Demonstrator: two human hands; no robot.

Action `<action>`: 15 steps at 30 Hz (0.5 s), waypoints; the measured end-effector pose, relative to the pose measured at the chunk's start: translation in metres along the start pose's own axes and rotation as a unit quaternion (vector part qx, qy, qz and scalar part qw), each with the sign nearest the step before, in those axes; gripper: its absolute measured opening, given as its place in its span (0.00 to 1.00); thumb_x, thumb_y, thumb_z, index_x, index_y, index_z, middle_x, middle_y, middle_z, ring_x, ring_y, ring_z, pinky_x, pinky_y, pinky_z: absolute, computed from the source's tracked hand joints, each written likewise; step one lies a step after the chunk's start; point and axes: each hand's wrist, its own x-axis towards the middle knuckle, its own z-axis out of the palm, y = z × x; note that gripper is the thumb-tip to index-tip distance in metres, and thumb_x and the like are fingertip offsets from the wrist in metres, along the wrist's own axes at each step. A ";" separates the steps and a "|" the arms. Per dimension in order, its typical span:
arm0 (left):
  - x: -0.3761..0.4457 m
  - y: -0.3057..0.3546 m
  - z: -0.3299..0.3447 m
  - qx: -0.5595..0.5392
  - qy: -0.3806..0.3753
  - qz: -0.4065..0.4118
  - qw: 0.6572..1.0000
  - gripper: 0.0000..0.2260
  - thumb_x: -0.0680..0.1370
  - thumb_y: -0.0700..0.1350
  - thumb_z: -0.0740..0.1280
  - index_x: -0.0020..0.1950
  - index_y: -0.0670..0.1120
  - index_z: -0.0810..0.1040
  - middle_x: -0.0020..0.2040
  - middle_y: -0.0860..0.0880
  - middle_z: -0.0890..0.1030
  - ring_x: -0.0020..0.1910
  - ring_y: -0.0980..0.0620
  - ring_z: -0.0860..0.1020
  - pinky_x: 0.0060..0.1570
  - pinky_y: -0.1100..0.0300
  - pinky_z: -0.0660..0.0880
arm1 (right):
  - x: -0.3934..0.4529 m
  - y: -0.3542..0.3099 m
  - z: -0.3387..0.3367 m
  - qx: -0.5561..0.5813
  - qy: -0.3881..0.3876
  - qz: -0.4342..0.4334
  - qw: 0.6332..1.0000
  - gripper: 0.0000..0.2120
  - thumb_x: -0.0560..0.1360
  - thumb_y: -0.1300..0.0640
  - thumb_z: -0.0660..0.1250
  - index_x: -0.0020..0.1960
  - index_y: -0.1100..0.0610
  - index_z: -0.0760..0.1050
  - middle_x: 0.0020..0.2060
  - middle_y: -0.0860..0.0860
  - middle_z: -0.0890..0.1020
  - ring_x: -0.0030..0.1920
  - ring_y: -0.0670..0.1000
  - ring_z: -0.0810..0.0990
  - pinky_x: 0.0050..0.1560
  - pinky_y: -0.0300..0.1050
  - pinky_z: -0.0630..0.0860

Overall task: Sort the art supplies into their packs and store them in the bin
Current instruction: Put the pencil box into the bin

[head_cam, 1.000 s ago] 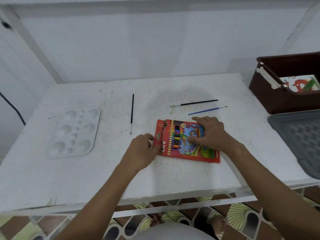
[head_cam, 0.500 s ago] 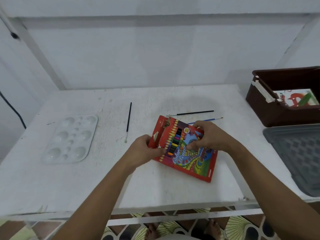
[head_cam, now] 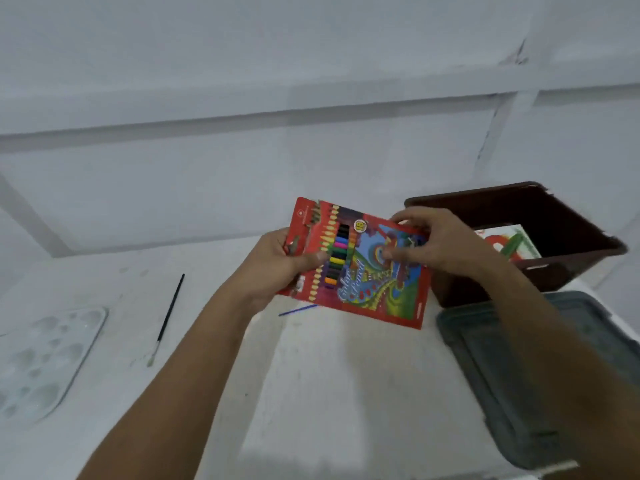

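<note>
One red coloured-pencil pack [head_cam: 360, 268] is held up above the white counter [head_cam: 329, 393], just left of the single brown bin [head_cam: 554, 271]. The left hand [head_cam: 277, 265] grips its left end, thumb across the front; the right hand [head_cam: 436, 244] pinches its upper right edge. One more pack [head_cam: 509, 242] lies inside the bin. On the counter lie one black paintbrush [head_cam: 168, 317], one blue paintbrush [head_cam: 298, 310] partly hidden, one white palette [head_cam: 45, 358] and one grey lid [head_cam: 502, 368].

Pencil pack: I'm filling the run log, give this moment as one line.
step: carrying to bin | pencil pack: lifted off table | left hand: grips left end | right hand: grips right side | brown bin: open, right
</note>
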 end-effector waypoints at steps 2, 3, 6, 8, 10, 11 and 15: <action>0.028 0.021 0.026 -0.046 0.013 0.021 0.999 0.13 0.71 0.41 0.75 0.54 0.43 0.80 0.50 0.43 0.84 0.48 0.42 0.83 0.44 0.49 0.81 | 0.000 0.014 -0.041 0.034 0.089 -0.016 0.995 0.29 0.61 0.41 0.76 0.59 0.46 0.73 0.50 0.48 0.81 0.44 0.46 0.84 0.42 0.44 0.82; 0.042 0.031 0.041 -0.063 0.018 0.029 0.997 0.12 0.71 0.40 0.74 0.54 0.43 0.80 0.50 0.43 0.84 0.48 0.43 0.83 0.44 0.50 0.81 | 0.001 0.022 -0.060 0.054 0.126 -0.013 0.991 0.30 0.63 0.42 0.76 0.62 0.45 0.71 0.50 0.49 0.81 0.44 0.46 0.84 0.40 0.43 0.81; 0.082 0.052 0.092 -0.089 0.026 0.035 0.995 0.11 0.72 0.40 0.73 0.54 0.43 0.80 0.47 0.44 0.85 0.45 0.46 0.84 0.39 0.54 0.80 | 0.001 0.048 -0.111 0.125 0.157 0.028 0.979 0.32 0.67 0.47 0.75 0.68 0.41 0.65 0.47 0.52 0.82 0.43 0.50 0.85 0.39 0.49 0.81; 0.106 0.058 0.129 -0.096 0.022 0.028 0.995 0.11 0.72 0.40 0.73 0.53 0.43 0.79 0.46 0.45 0.85 0.44 0.46 0.84 0.39 0.54 0.81 | -0.001 0.065 -0.139 0.139 0.166 0.042 0.975 0.33 0.69 0.52 0.74 0.70 0.44 0.63 0.47 0.55 0.82 0.44 0.54 0.85 0.41 0.51 0.81; 0.126 0.057 0.164 -0.095 0.020 0.009 0.995 0.11 0.72 0.39 0.74 0.53 0.43 0.79 0.46 0.45 0.85 0.45 0.46 0.84 0.41 0.51 0.81 | -0.003 0.082 -0.162 0.119 0.186 0.047 0.974 0.31 0.70 0.54 0.74 0.70 0.49 0.65 0.49 0.54 0.82 0.43 0.51 0.85 0.39 0.46 0.82; 0.135 0.055 0.178 -0.094 0.020 -0.005 0.995 0.10 0.72 0.39 0.73 0.52 0.43 0.79 0.46 0.44 0.85 0.44 0.45 0.84 0.43 0.51 0.81 | -0.002 0.091 -0.172 0.106 0.192 0.052 0.974 0.31 0.70 0.54 0.74 0.70 0.51 0.66 0.49 0.54 0.82 0.43 0.50 0.84 0.38 0.44 0.81; 0.163 0.040 0.217 -0.042 0.047 -0.064 0.996 0.08 0.72 0.38 0.72 0.50 0.41 0.79 0.45 0.43 0.85 0.41 0.47 0.84 0.43 0.52 0.81 | 0.005 0.130 -0.200 0.049 0.165 0.104 0.980 0.32 0.71 0.57 0.74 0.71 0.56 0.66 0.47 0.52 0.81 0.42 0.49 0.83 0.41 0.43 0.78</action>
